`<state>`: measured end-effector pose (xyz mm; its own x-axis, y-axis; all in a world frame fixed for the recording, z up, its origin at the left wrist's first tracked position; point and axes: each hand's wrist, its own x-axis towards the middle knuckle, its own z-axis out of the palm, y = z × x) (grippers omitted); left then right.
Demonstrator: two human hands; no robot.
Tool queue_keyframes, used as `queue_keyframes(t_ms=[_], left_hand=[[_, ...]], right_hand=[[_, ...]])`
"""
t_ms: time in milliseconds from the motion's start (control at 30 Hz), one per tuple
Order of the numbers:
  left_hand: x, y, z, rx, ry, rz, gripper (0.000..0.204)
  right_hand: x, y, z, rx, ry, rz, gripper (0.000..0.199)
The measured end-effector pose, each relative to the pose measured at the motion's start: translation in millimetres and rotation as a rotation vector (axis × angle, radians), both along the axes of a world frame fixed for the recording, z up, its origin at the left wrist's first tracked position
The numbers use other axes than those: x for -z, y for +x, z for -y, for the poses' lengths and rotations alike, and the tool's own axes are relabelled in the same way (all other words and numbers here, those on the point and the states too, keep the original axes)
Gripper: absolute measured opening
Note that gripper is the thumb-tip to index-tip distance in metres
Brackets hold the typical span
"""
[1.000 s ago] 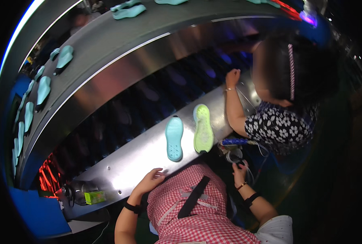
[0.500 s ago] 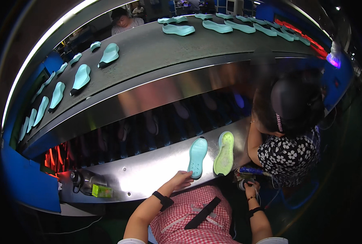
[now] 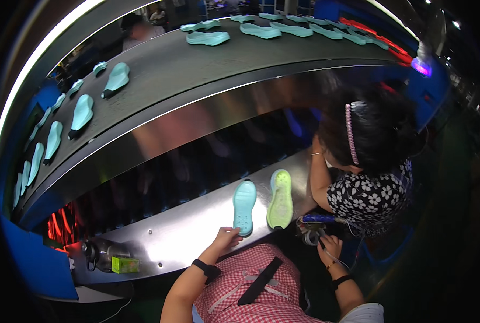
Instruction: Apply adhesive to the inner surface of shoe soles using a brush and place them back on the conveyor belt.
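A light blue shoe sole lies on the metal ledge before me, black tip at the far end and small holes at the near end. My left hand pinches its near end between thumb and fingers. Just right of it rests a yellow-green shoe sole, which neither hand touches. My right hand is low at the right, off the ledge, closed round a slim dark tool whose working end is hard to make out. The tool points at a small round pot. A pale thin cord runs by the hand.
Beyond the metal ledge, a dark conveyor belt carries several light blue soles. A co-worker in a flowered top sits close at my right. A dark bottle and green box stand at the ledge's left end.
The view has shifted slightly, so the scene sits further left. My right hand has turned at the pot, and its slim tool now shows. The left hand keeps its hold on the blue sole.
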<state>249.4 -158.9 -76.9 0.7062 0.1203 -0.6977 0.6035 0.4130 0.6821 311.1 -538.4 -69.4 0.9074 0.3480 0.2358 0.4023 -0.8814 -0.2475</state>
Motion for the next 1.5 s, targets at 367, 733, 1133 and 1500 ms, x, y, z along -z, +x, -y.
queue_keyframes(t_ms=[367, 733, 1133, 1500], left_hand=[[-24, -3, 4, -0.050, -0.009, -0.040, 0.024], [-68, -56, -31, 0.029, 0.102, 0.000, 0.039], [-104, -38, -12, 0.534, 0.292, 0.111, 0.039], [-95, -11, 36, 0.687, 0.306, -0.100, 0.036]], right_hand=[[-6, 4, 5, 0.206, 0.317, -0.237, 0.020], [13, 6, 7, 0.376, 0.454, -0.386, 0.016], [41, 7, -13, 0.378, 0.338, -0.279, 0.018], [57, 3, -26, 0.484, 0.657, -0.708, 0.022]])
